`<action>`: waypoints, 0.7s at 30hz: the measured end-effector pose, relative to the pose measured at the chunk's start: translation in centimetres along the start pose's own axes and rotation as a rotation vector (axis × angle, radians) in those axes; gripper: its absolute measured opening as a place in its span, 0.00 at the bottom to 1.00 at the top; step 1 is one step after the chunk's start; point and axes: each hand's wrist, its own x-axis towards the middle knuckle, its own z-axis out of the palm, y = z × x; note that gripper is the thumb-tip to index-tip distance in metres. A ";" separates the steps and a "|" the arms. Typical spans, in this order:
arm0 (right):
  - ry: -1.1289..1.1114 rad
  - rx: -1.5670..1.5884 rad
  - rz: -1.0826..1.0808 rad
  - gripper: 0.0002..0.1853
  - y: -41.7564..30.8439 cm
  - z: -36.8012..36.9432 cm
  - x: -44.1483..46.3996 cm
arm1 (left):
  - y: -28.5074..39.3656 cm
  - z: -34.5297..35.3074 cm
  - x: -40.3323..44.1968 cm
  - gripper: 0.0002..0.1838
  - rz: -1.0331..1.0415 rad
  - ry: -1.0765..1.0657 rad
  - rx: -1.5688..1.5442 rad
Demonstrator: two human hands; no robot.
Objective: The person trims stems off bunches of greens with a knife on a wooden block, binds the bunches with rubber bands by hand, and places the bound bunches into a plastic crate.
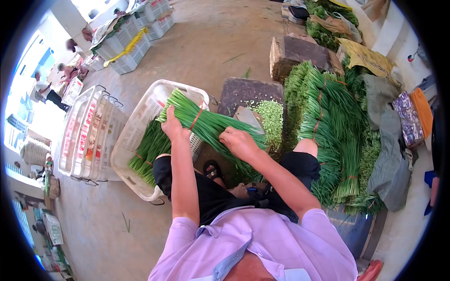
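Observation:
A thick bundle of long green stalks, like garlic chives (211, 122), lies across my lap over the crate's edge, with a red band around it. My left hand (173, 125) is closed around its pale-tipped end. Partway along the stalks, my right hand (239, 142) has its fingers pinched together on the bundle's lower side. Beneath it stands a white plastic crate (124, 152), in which a second banded bundle (144, 152) rests. Past my right hand, a dark block (234, 91) carries chopped pale-green bits (271, 117) and a flat blade-like piece (247, 117), partly covered by the stalks.
A large pile of banded green bundles (335, 131) rises along my right side, near a grey cloth (386, 150). Stacked white crates (89, 136) with red lettering stand at left. Farther off are more crates (126, 47) with a yellow strap, and several people.

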 end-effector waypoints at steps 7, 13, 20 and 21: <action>-1.071 0.510 0.412 0.11 -0.7 -4.8 -4.1 | 0.7 -1.6 2.6 0.17 0.008 0.042 -0.021; -0.207 0.398 0.524 0.13 1.3 -2.3 -3.1 | 0.6 -1.2 2.2 0.20 0.030 0.073 -0.010; -0.113 0.430 0.540 0.10 2.1 -1.0 -1.9 | 0.4 -1.1 1.7 0.22 0.063 0.035 -0.022; -0.135 0.573 0.680 0.09 2.0 -1.2 -1.9 | 0.6 -1.2 1.7 0.22 0.066 0.040 -0.024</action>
